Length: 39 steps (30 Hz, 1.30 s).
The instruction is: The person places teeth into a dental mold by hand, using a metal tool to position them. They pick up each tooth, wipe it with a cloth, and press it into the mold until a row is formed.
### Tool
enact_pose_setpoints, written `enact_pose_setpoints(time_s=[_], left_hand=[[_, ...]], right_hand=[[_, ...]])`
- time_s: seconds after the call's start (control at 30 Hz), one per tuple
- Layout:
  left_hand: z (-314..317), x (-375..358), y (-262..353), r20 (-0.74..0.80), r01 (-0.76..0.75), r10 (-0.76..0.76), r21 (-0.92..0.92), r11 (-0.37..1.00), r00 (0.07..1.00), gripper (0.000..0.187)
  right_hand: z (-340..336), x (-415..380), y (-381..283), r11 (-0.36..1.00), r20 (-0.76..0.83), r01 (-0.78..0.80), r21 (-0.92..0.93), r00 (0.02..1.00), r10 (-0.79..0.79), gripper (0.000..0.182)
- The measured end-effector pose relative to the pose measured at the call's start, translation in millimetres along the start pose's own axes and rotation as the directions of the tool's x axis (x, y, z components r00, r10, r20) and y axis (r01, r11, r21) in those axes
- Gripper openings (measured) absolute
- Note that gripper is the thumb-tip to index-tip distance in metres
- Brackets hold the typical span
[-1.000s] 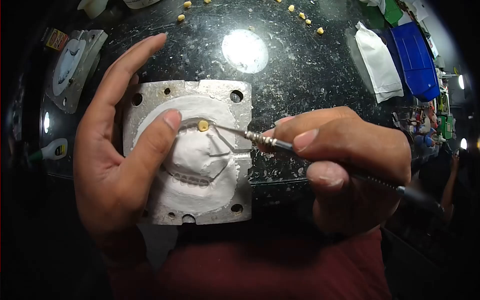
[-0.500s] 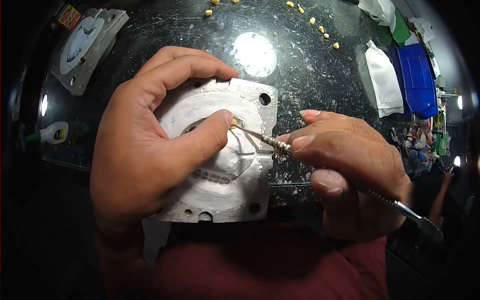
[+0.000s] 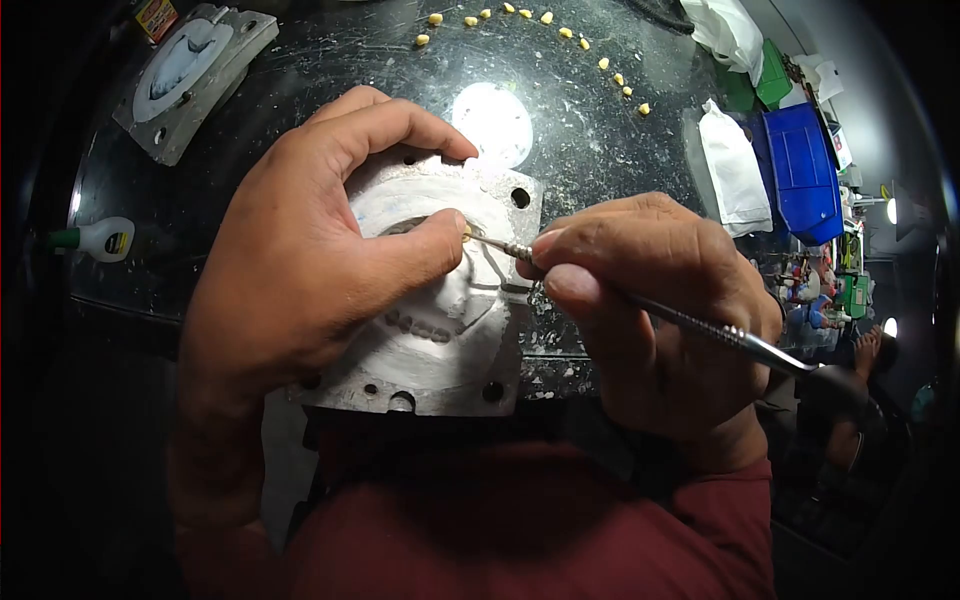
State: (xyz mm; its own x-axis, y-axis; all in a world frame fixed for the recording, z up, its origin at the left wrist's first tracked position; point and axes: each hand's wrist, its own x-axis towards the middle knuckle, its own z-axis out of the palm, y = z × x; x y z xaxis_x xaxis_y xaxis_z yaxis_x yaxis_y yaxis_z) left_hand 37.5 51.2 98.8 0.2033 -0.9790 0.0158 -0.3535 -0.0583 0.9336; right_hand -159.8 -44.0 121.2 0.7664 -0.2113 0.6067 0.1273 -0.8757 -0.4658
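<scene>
My left hand (image 3: 290, 250) grips a metal dental flask half (image 3: 452, 398), fingers over its far edge and thumb reaching into the white plaster mould (image 3: 400, 362) that fills it. A row of tooth-shaped hollows shows on the mould's near side. Right at the thumb tip sits a small yellowish tooth (image 3: 467, 234), mostly covered. In my right hand (image 3: 670, 280) is a slim metal carving tool (image 3: 690, 322), pinched near its knurled neck. Its thin tip meets the tooth beside my thumb, while the blurred broad end points away to the lower right.
Several loose yellowish teeth (image 3: 566, 33) lie in an arc across the dark worktop (image 3: 620, 160). Another flask half (image 3: 190, 75) stands at the far left, above a small bottle (image 3: 105, 240). Right of the flask are a white packet (image 3: 735, 170) and a blue bin (image 3: 803, 175). A person (image 3: 850, 400) shows at far right.
The right hand has drawn in closer to the mould and its fingers have curled round the tool, whose handle now shows more. The left hand keeps its hold. The whole view has shifted slightly.
</scene>
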Motion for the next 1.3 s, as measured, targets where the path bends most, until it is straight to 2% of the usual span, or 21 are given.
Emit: enact_pose_setpoints(time_s=[0.1, 0.13, 0.23, 0.27, 0.3, 0.37, 0.4, 0.43, 0.5, 0.53, 0.6, 0.63, 0.7, 0.77, 0.8, 0.9, 0.97, 1.0, 1.03, 1.1, 1.3], left_hand=[[-2.2, -0.1, 0.9, 0.013, 0.022, -0.022, 0.009, 1.000, 1.000, 0.035], [-2.8, 0.2, 1.8, 0.009, 0.014, -0.014, 0.010, 1.000, 1.000, 0.035], [-3.6, -0.1, -0.5, 0.006, -0.002, 0.002, 0.032, 0.999, 1.000, 0.034], [-2.4, -0.8, -3.2, 0.012, -0.028, 0.028, 0.014, 1.000, 1.000, 0.034], [-1.3, -1.7, -5.0, 0.017, -0.053, 0.053, -0.009, 0.999, 0.998, 0.033], [-2.2, -2.0, -7.5, 0.037, -0.063, 0.065, -0.035, 0.997, 0.997, 0.035], [-3.4, 0.1, -10.1, 0.018, -0.059, 0.062, -0.125, 0.990, 0.998, 0.037], [-3.1, 0.5, -11.9, 0.002, -0.056, 0.057, -0.213, 0.975, 0.998, 0.039], [-4.4, -2.6, -9.4, 0.019, 0.004, 0.000, -0.237, 0.972, 1.000, 0.045], [-2.4, -5.5, -8.1, -0.052, -0.006, -0.005, -0.205, 0.979, 0.999, 0.048], [-1.5, -11.2, -10.5, -0.131, -0.013, -0.011, -0.180, 0.984, 0.991, 0.052], [-0.5, -14.5, -13.6, -0.184, -0.075, 0.049, -0.136, 0.988, 0.982, 0.058], [-0.7, -28.2, -14.9, -0.237, -0.123, 0.096, -0.101, 0.987, 0.967, 0.065], [-4.4, -45.6, -6.4, -0.118, 0.034, -0.074, -0.312, 0.950, 0.990, 0.091], [-0.3, -49.7, -8.1, -0.116, 0.040, -0.083, -0.329, 0.943, 0.990, 0.091], [19.8, -54.7, -9.1, -0.163, -0.146, 0.067, -0.547, 0.824, 0.984, 0.109], [27.7, -55.8, -12.4, -0.223, -0.267, 0.156, -0.670, 0.693, 0.962, 0.121], [16.7, -57.4, -8.1, -0.107, -0.013, -0.071, -0.637, 0.771, 0.992, 0.118], [19.6, -57.4, -13.4, -0.106, -0.012, -0.077, -0.657, 0.754, 0.991, 0.118], [26.5, -57.1, -23.9, -0.271, -0.184, 0.016, -0.608, 0.772, 0.962, 0.117], [27.4, -55.9, -28.0, -0.224, -0.144, 0.012, -0.583, 0.800, 0.975, 0.115]], right_hand=[[1.8, -0.3, 3.5, 1.000, -0.026, 0.012, -0.021, 1.000, -0.013, 0.013], [-2.8, 4.9, -0.5, 0.999, 0.024, -0.018, -0.041, 1.000, 0.019, 0.012], [-5.8, 1.8, 2.2, 0.997, 0.045, 0.039, -0.059, 0.998, -0.036, 0.012], [-11.5, 2.3, -4.0, 0.998, 0.098, -0.035, -0.051, 0.994, 0.040, 0.015], [-13.4, 1.4, -7.1, 0.998, 0.098, -0.030, -0.060, 0.995, 0.035, 0.015], [-13.5, 1.1, -7.7, 0.999, -0.049, -0.037, 0.029, 0.998, 0.039, 0.019], [-22.0, 4.8, -16.0, 0.991, -0.107, -0.104, 0.080, 0.988, 0.113, 0.024], [-25.2, 8.5, -20.5, 0.991, -0.165, -0.097, 0.089, 0.980, 0.111, 0.028], [-25.7, 6.4, -19.9, 0.990, -0.117, -0.142, 0.002, 0.983, 0.141, 0.030], [-25.4, 4.7, -16.4, 0.990, -0.116, -0.144, 0.002, 0.983, 0.143, 0.030], [-21.8, 2.8, -2.7, 0.986, -0.080, -0.167, 0.020, 0.983, 0.168, 0.031], [-13.4, 2.9, 2.2, 0.970, -0.150, -0.215, 0.117, 0.961, 0.232, 0.029], [-8.5, 4.3, 10.6, 0.928, -0.095, -0.327, 0.179, 0.933, 0.347, 0.021], [5.5, 2.6, 19.9, 0.903, 0.010, -0.379, 0.200, 0.923, 0.385, 0.018], [3.5, 8.5, 13.9, 0.853, 0.132, -0.497, 0.157, 0.867, 0.481, 0.023], [6.3, 17.5, 15.3, 0.780, 0.308, -0.604, 0.163, 0.782, 0.541, 0.040], [6.3, 20.8, 18.7, 0.777, 0.337, -0.608, 0.163, 0.774, 0.535, 0.042], [5.8, 22.5, 20.2, 0.777, 0.350, -0.603, 0.180, 0.777, 0.522, 0.044], [5.3, 25.1, 20.7, 0.773, 0.365, -0.613, 0.160, 0.765, 0.531, 0.044], [4.7, 31.9, 17.8, 0.760, 0.374, -0.638, 0.124, 0.739, 0.560, 0.042], [7.6, 46.9, 8.1, 0.739, 0.382, -0.674, -0.009, 0.680, 0.625, 0.040]])
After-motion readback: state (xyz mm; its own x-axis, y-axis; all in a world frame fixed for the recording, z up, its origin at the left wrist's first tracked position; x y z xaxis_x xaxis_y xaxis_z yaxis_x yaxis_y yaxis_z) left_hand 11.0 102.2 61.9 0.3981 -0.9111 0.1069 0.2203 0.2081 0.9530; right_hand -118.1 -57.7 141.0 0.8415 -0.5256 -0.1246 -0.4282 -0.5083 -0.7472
